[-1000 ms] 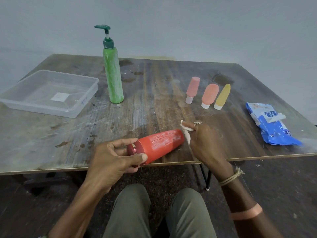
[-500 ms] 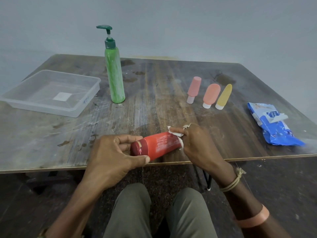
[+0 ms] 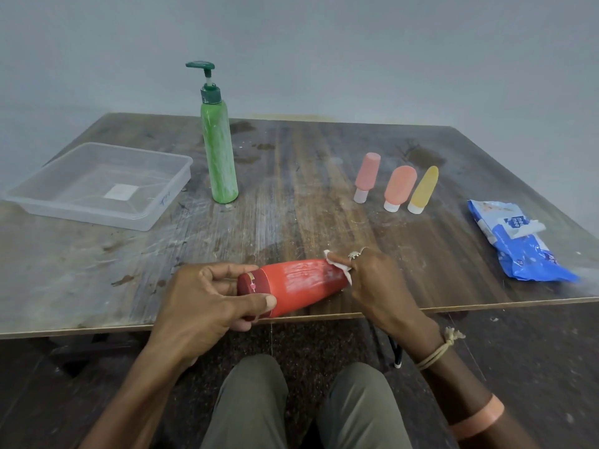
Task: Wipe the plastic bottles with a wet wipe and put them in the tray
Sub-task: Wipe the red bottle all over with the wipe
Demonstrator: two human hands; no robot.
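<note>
Left hand (image 3: 201,303) wrapped round the red bottle (image 3: 298,286)'s cap end, right hand (image 3: 379,286) pinching a wet wipe (image 3: 337,265) on its other end

Bottle lies sideways between both hands. Looks like light, stiff plastic, probably slick when damp, so the cap end seems the safest hold. The clear tray (image 3: 97,186) sits well beyond the left hand. The blue wipes pack (image 3: 518,241) out past the right hand reads "mee mee"; the tray's blue scribble is unreadable.

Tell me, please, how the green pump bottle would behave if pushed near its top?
The green pump bottle stands upright, tall on a narrow base, so it would probably tip rather than slide. Once down, its round body would likely roll across the table. The plastic looks rigid and should hold its shape when gripped.
</note>
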